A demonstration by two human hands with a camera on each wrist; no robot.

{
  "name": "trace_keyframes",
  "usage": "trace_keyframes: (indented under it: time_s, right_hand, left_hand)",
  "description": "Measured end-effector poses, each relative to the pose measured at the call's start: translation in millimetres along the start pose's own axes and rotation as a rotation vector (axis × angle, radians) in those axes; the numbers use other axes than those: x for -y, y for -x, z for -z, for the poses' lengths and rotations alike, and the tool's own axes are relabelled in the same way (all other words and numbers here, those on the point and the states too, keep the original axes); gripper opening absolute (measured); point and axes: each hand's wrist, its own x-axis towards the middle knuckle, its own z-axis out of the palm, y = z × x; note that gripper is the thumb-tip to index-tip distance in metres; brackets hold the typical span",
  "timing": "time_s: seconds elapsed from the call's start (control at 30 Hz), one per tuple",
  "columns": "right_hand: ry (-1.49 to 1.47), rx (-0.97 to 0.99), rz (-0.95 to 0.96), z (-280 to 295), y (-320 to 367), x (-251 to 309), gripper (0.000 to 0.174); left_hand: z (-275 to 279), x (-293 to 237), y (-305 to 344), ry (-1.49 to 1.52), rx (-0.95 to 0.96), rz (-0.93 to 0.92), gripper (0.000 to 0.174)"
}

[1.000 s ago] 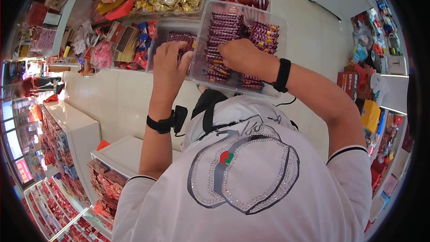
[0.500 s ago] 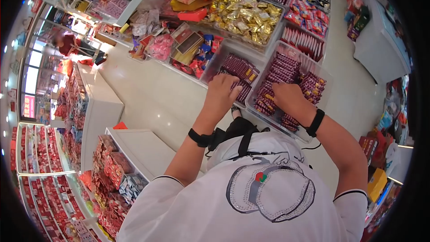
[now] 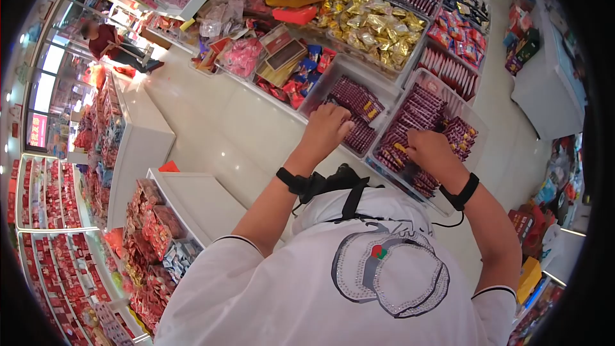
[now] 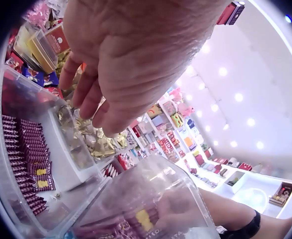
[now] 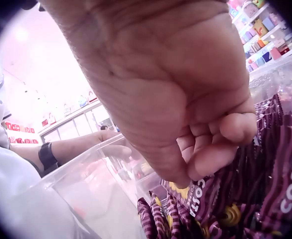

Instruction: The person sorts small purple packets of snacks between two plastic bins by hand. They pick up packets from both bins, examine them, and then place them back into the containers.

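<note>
My right hand (image 3: 430,151) is down in the right clear plastic bin (image 3: 462,104), among upright rows of purple striped snack packets (image 3: 419,104). In the right wrist view its fingers curl in and the thumb tip meets a COSTA-printed packet (image 5: 198,195), pinching it. My left hand (image 3: 327,127) hovers at the near left side of the left bin (image 3: 314,93), fingers loosely bent and holding nothing. Beneath it lie rows of matching purple packets (image 4: 34,144), a few showing yellow marks, with bare bin floor beside them.
Gold-wrapped sweets (image 3: 375,25) fill a bin behind. Pale pink-white packets (image 3: 448,70) stand in the bin beyond the right one. Boxes (image 3: 282,51) and blue and red packets lie to the left. A white cabinet (image 3: 198,202) stands at left; a person (image 3: 115,45) is farther off.
The head view has swung left, so the bins sit farther right and lower. My left hand has drawn toward its bin's near left side; my right hand stays among the packets.
</note>
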Motion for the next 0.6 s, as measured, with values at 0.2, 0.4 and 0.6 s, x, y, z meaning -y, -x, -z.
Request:
trace_keyframes:
  time_s: [0.2,0.4,0.6]
  right_hand:
    - [-0.096,0.038,-0.094,6.8,-9.6,0.4,0.017]
    - [-0.246,0.012,-0.279,26.9,-4.4,6.5,0.016]
    - [-0.390,-0.066,-0.543,72.3,8.5,27.8,0.019]
  left_hand:
    - [-3.0,39.0,-17.0,-0.021,0.076,0.018,0.020]
    - [-9.3,81.4,-32.8,0.102,0.209,0.072,0.022]
    - [-35.4,129.0,-68.8,0.124,0.363,0.090,0.020]
